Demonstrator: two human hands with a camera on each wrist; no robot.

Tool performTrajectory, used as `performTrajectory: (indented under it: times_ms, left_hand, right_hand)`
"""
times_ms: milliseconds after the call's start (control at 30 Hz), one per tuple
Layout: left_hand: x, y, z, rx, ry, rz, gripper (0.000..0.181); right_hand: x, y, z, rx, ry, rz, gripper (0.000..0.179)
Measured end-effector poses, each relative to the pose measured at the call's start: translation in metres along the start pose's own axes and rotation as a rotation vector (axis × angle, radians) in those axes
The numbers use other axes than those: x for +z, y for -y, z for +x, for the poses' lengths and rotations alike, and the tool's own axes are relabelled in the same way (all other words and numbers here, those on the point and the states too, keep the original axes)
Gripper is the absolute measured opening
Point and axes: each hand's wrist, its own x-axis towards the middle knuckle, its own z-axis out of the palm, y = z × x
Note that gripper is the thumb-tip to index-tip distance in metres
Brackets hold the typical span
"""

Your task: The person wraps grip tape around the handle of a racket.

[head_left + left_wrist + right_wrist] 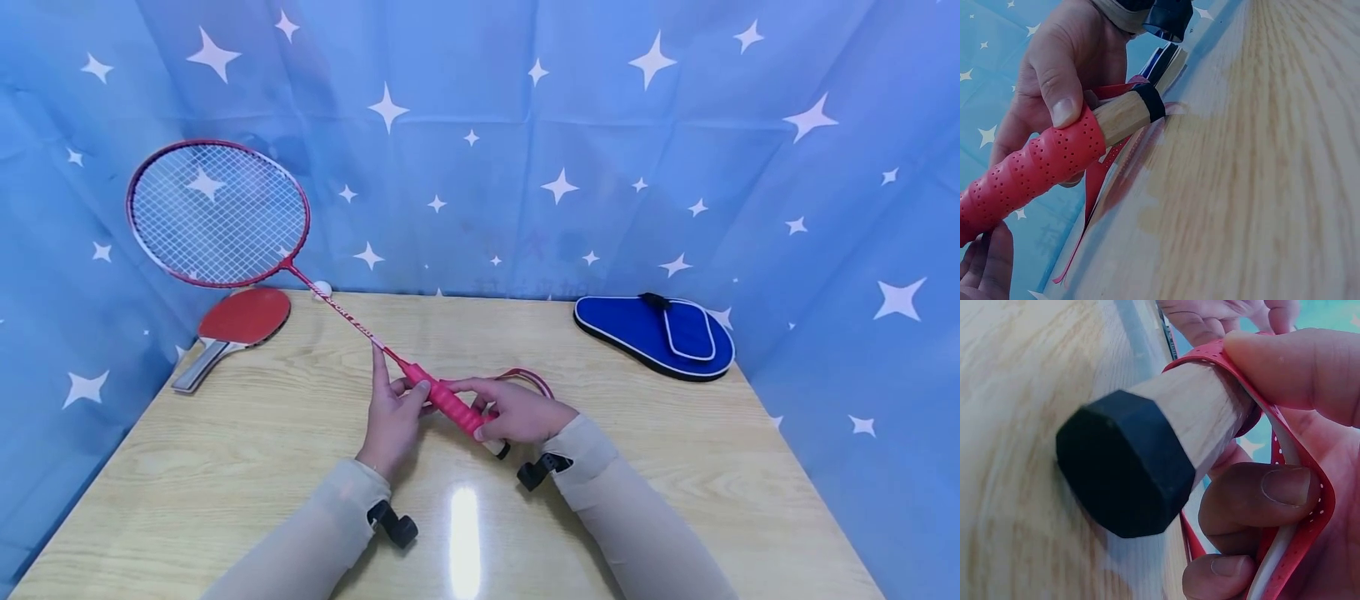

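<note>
A red-and-white badminton racket (219, 215) slants over the table, its strung head up at the left. Perforated red overgrip tape (1035, 159) is wound in ridges round most of its handle. Bare wood (1124, 119) shows at the butt, ending in a black cap (1125, 469). My left hand (393, 421) holds the upper handle between thumb and fingers, index finger stretched along the shaft. Near the butt, my right hand (525, 414) presses the last turn with its thumb. The loose tape (1324, 494) runs across its curled fingers, and its tail (536, 379) loops behind the hand.
Table-tennis bats (243, 321) lie at the table's back left, with a white ball (322, 289) near them. A blue bat case (637, 333) with white trim lies at the back right. A starry blue curtain (480, 183) hangs behind the table (225, 467).
</note>
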Motion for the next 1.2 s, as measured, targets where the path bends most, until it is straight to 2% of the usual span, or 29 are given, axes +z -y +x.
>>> performTrajectory:
  times_ms: [367, 567, 767, 967, 1200]
  left_hand:
    - [0.0010, 0.0021, -0.0019, 0.005, 0.001, 0.068, 0.125]
    - [0.0031, 0.0009, -0.0037, 0.035, -0.014, 0.096, 0.124]
    - [0.0047, -0.0012, -0.0043, 0.010, -0.020, 0.125, 0.127]
    - [0.0047, 0.0002, -0.0027, -0.003, -0.023, 0.121, 0.128]
    - [0.0048, -0.0015, -0.0043, 0.034, -0.025, 0.118, 0.126]
  right_hand:
    - [0.0003, 0.0002, -0.0006, -0.032, 0.020, 0.015, 0.083]
    - [0.0001, -0.0027, -0.0006, -0.050, 0.016, 0.004, 0.083]
    - [-0.0002, -0.0031, 0.0000, -0.060, 0.018, -0.018, 0.083]
    - [-0.0007, -0.0019, 0.0003, -0.067, 0.054, 0.018, 0.084]
    - [-0.0019, -0.0003, -0.0002, -0.067, 0.083, 0.074, 0.083]
